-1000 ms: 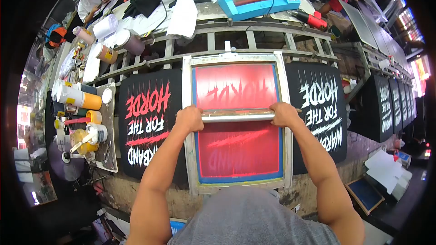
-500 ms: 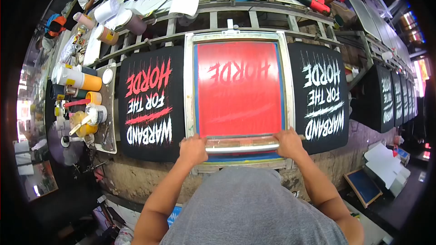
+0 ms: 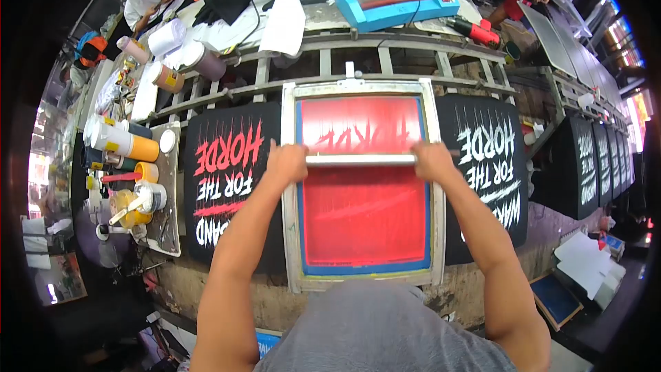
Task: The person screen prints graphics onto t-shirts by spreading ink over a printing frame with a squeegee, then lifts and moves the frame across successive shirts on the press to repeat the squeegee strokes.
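Since the earlier picture, our bar [image 3: 361, 160] has moved from the 6 o'clock side of the red screen [image 3: 365, 238] toward its 12 o'clock side. Our left hand [image 3: 287, 164] is closed around the bar's 9 o'clock end, our right hand [image 3: 435, 160] around its 3 o'clock end. For an even stroke, we should keep both wrists level and press equally.

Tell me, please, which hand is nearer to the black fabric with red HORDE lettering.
Left: the left hand is at the edge of the black fabric, while the right hand is across the screen frame from it.
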Demonstrator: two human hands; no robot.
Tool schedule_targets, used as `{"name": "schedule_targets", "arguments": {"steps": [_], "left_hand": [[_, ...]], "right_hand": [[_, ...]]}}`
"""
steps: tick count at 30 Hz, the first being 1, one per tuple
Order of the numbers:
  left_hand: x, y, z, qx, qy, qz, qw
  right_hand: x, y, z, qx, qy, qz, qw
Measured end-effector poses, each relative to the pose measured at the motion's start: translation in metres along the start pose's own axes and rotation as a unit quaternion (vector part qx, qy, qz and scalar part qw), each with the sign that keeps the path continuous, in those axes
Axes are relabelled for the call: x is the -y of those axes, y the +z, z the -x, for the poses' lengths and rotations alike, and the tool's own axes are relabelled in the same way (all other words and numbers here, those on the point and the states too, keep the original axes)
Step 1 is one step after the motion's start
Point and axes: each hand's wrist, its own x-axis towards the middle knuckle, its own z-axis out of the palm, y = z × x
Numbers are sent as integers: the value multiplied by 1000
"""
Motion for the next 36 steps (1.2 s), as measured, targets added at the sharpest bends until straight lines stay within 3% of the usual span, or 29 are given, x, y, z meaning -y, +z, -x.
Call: {"name": "schedule_targets", "arguments": {"steps": [6, 10, 14, 16, 22, 36], "left_hand": [[27, -29, -122, -86, -44, 18, 995], [30, -44, -148, -31, -62, 32, 997], [28, -36, -137, -69, -51, -2, 996], [25, -37, -123, -14, -44, -2, 999], [8, -22, -59, 26, -43, 45, 998], [-41, 44, 118, 97, -46, 74, 992]], "right_hand": [[-37, -36, -135, -30, 16, 49, 998], [-46, -33, -161, 20, 43, 68, 997], [-39, -41, -151, 48, 69, 48, 995], [-35, -41, -138, 88, 73, 40, 993], [-16, -27, -74, 142, 83, 36, 986], [50, 8, 111, 163, 71, -23, 984]]}}
